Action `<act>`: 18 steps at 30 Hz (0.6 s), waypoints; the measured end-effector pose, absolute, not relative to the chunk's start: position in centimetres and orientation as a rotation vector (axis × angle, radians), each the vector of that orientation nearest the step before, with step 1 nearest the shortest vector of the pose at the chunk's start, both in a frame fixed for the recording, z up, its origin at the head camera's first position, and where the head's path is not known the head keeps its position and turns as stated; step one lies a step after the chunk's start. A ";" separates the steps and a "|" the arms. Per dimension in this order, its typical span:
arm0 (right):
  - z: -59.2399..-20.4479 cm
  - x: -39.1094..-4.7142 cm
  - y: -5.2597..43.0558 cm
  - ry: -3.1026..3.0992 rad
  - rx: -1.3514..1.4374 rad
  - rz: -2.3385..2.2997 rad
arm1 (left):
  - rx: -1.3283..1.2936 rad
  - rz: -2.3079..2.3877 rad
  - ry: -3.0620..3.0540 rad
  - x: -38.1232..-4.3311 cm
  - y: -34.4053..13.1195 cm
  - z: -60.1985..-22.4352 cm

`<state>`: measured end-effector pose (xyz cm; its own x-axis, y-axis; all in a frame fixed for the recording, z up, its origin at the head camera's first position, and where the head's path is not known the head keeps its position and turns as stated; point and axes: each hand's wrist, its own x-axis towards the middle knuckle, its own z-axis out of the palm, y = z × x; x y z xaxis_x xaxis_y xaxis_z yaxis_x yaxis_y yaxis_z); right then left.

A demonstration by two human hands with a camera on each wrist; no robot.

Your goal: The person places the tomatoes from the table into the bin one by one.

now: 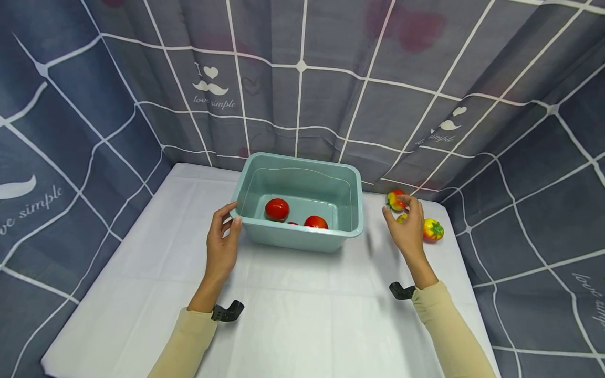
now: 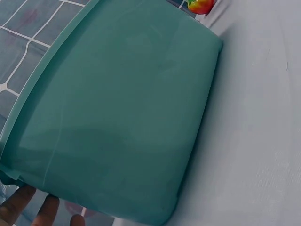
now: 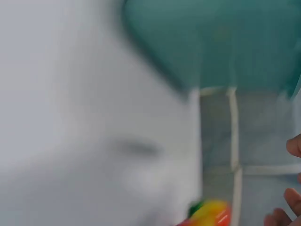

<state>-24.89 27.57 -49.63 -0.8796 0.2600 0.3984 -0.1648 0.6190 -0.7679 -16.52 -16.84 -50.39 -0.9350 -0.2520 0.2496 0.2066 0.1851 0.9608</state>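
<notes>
A teal plastic bin (image 1: 302, 239) stands on the white-covered table. My left hand (image 1: 223, 244) grips its front left corner, thumb and fingers at the rim; in the left wrist view the fingertips (image 2: 47, 209) show beside the bin's wall. Inside lie two red tomatoes (image 1: 277, 209), (image 1: 316, 222) and a third red piece mostly hidden by the front wall. To the right of the bin, my right hand (image 1: 407, 228) hovers over several red-and-yellow bell peppers, its fingers apart with nothing between them. One pepper (image 1: 395, 200) is beyond the fingertips, another (image 1: 432, 230) right of the hand; between them one is partly covered.
A grey curtain (image 1: 264, 89) with white grid lines surrounds the table (image 1: 293, 315) at the back and both sides. The bin's back rim is close to the back curtain. A black strap mount (image 1: 228, 311) sits on the left wrist, and a similar mount (image 1: 402, 291) on the right.
</notes>
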 end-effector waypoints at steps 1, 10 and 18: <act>-50.3 -24.8 28.2 -2.366 -0.122 1.174 | 0.041 -1.804 -2.113 -16.5 -16.9 -50.4; -54.9 -23.3 31.3 -2.481 -0.371 1.098 | 0.041 -1.802 -2.100 -16.5 -17.0 -50.4; -56.9 -23.1 31.8 -2.513 -0.417 1.103 | 0.043 -1.800 -2.116 -16.6 -16.9 -50.4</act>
<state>-23.05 31.84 -56.86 -0.8902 0.4051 0.2084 0.1210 0.6512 -0.7492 -16.56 -16.88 -50.39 -0.9342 -0.2533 0.2511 0.2073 0.1871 0.9602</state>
